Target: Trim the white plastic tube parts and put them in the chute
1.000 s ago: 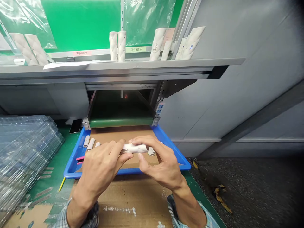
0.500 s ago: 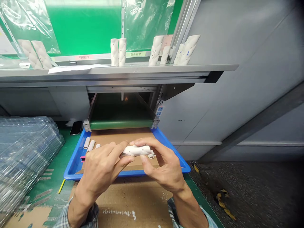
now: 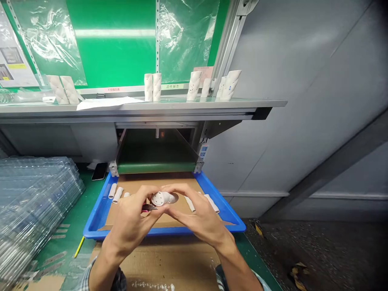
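Both hands hold a white plastic tube part (image 3: 163,198) above a blue tray (image 3: 93,218), its perforated round end turned toward me. My right hand (image 3: 197,216) grips the part from the right with fingers curled round it. My left hand (image 3: 133,220) is closed on a small dark blade-like tool (image 3: 149,207), its tip at the part's lower edge. Several more white tube parts (image 3: 117,194) lie on the cardboard sheet inside the tray, some at the left and two at the right (image 3: 201,203).
A green conveyor belt (image 3: 156,167) ends just behind the tray. A metal shelf (image 3: 182,106) above carries white sample parts (image 3: 153,87) and papers. Stacked clear plastic trays (image 3: 33,202) fill the left. A phone (image 3: 99,171) lies by the conveyor. Cardboard (image 3: 169,266) covers the bench near me.
The part was lying sideways between my hands; it has been turned so its perforated end faces me. The view has tilted upward and the hands sit slightly lower in frame.
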Tool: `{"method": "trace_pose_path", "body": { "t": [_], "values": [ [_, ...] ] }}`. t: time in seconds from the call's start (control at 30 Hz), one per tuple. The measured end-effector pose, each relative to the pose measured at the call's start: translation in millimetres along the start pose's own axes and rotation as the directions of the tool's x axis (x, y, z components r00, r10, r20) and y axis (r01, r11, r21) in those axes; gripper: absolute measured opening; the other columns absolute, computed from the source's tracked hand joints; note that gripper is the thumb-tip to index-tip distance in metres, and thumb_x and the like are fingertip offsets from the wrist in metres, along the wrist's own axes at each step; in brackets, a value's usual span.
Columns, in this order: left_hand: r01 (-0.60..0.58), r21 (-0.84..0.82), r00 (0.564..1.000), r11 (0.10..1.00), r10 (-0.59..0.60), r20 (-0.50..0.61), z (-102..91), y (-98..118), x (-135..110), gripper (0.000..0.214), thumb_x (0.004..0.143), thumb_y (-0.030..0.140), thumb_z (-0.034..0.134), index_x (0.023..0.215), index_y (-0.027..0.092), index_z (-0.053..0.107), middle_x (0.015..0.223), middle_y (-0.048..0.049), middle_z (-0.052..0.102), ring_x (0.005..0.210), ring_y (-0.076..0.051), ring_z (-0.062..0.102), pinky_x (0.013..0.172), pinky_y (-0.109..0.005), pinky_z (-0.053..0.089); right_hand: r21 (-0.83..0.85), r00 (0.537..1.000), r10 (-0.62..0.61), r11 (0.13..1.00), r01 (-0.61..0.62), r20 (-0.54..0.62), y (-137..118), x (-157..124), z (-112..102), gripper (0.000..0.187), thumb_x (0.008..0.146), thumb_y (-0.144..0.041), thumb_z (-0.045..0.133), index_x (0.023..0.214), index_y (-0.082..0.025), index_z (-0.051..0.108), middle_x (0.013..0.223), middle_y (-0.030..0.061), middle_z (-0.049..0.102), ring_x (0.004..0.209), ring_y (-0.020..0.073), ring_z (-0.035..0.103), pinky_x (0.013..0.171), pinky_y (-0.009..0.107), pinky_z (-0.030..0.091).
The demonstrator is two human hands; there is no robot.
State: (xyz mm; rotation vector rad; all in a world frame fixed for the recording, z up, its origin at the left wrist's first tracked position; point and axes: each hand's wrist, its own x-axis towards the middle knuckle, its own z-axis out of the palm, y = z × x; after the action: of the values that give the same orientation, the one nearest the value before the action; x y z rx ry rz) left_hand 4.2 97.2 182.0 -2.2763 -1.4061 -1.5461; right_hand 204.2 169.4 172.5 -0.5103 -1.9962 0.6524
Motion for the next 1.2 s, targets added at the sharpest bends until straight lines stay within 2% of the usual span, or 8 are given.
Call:
{"method": "trace_pose_path", "body": {
  "t": [0.07, 0.13, 0.2, 0.27, 0.33, 0.47, 0.57, 1.2],
  "values": [
    [-0.022, 0.03, 0.999, 0.999, 0.021, 0.038, -1.2, 2, -1, 0.031, 0.112, 0.054, 0.056, 0.122, 0.024, 0.061, 0.099, 0.0004, 0.077, 0.075, -0.012, 0.071, 0.066, -0.022, 0.054, -0.056, 0.998, -0.059, 0.997, 0.059, 0.01, 2, 0, 1, 0.027, 0.101, -0.037, 0.08, 0.125, -0.028, 0.073, 0.113, 0.003, 0.084, 0.102, 0.0212, 0.082, 0.092, 0.031, 0.067],
    [-0.016, 0.054, 0.997, 0.998, 0.012, 0.072, -4.8, 4, 0, 0.035, 0.115, 0.054, 0.049, 0.126, 0.022, 0.059, 0.102, -0.0021, 0.076, 0.08, -0.015, 0.071, 0.071, -0.026, 0.055, -0.044, 0.995, -0.095, 0.994, 0.096, 0.024, 3, 1, 1, 0.026, 0.103, -0.035, 0.077, 0.127, -0.028, 0.073, 0.114, 0.0029, 0.084, 0.1, 0.021, 0.083, 0.091, 0.031, 0.069],
    [0.011, 0.107, 0.995, 0.994, -0.021, 0.093, -9.0, 6, 0, 0.034, 0.119, 0.047, 0.038, 0.118, 0.021, 0.059, 0.098, -0.0029, 0.073, 0.081, -0.017, 0.069, 0.072, -0.029, 0.053, -0.015, 0.993, -0.114, 0.993, 0.114, 0.016, 4, 2, 0, 0.025, 0.102, -0.032, 0.078, 0.126, -0.028, 0.074, 0.117, 0.0042, 0.084, 0.106, 0.0222, 0.082, 0.094, 0.033, 0.069],
    [0.013, 0.187, 0.995, 0.982, -0.032, 0.098, -11.5, 8, -1, 0.039, 0.12, 0.038, 0.028, 0.101, 0.022, 0.058, 0.088, -0.0015, 0.068, 0.075, -0.017, 0.064, 0.068, -0.031, 0.048, -0.01, 0.991, -0.132, 0.991, 0.131, -0.003, 4, 3, -1, 0.025, 0.101, -0.03, 0.079, 0.125, -0.027, 0.074, 0.119, 0.0057, 0.083, 0.109, 0.023, 0.081, 0.095, 0.034, 0.068],
    [-0.02, 0.273, 0.995, 0.962, -0.009, 0.103, -11.0, 10, -2, 0.042, 0.12, 0.041, 0.029, 0.092, 0.022, 0.055, 0.081, -0.0006, 0.064, 0.07, -0.018, 0.059, 0.064, -0.032, 0.043, -0.029, 0.989, -0.146, 0.989, 0.145, -0.02, 4, 3, -2, 0.023, 0.102, -0.029, 0.078, 0.125, -0.027, 0.074, 0.117, 0.0064, 0.083, 0.107, 0.0233, 0.081, 0.093, 0.035, 0.069],
    [-0.091, 0.426, 0.993, 0.9, 0.053, 0.101, -5.2, 14, -4, 0.048, 0.117, 0.057, 0.034, 0.09, 0.022, 0.054, 0.078, -0.0004, 0.064, 0.067, -0.02, 0.06, 0.06, -0.034, 0.039, -0.05, 0.988, -0.153, 0.987, 0.152, -0.014, 5, 1, -3, 0.023, 0.103, -0.029, 0.077, 0.126, -0.027, 0.074, 0.116, 0.007, 0.082, 0.106, 0.0244, 0.081, 0.092, 0.036, 0.069],
    [-0.095, 0.488, 0.994, 0.868, 0.061, 0.086, -3.1, 17, -4, 0.051, 0.118, 0.055, 0.03, 0.086, 0.023, 0.052, 0.073, 0.001, 0.062, 0.061, -0.018, 0.06, 0.056, -0.034, 0.035, -0.051, 0.986, -0.165, 0.985, 0.166, 0.009, 6, -1, -2, 0.025, 0.103, -0.027, 0.076, 0.128, -0.027, 0.072, 0.117, 0.0072, 0.081, 0.107, 0.0246, 0.08, 0.093, 0.036, 0.068],
    [-0.093, 0.531, 0.995, 0.842, 0.062, 0.076, -4.4, 20, -4, 0.056, 0.12, 0.05, 0.024, 0.079, 0.023, 0.05, 0.063, 0.0024, 0.059, 0.049, -0.015, 0.056, 0.05, -0.033, 0.03, -0.176, 0.965, -0.259, 0.953, 0.248, -0.047, 2, -1, 2, 0.023, 0.104, -0.021, 0.072, 0.126, -0.028, 0.071, 0.112, 0.0066, 0.082, 0.102, 0.0247, 0.081, 0.088, 0.037, 0.068]
  ]
}}
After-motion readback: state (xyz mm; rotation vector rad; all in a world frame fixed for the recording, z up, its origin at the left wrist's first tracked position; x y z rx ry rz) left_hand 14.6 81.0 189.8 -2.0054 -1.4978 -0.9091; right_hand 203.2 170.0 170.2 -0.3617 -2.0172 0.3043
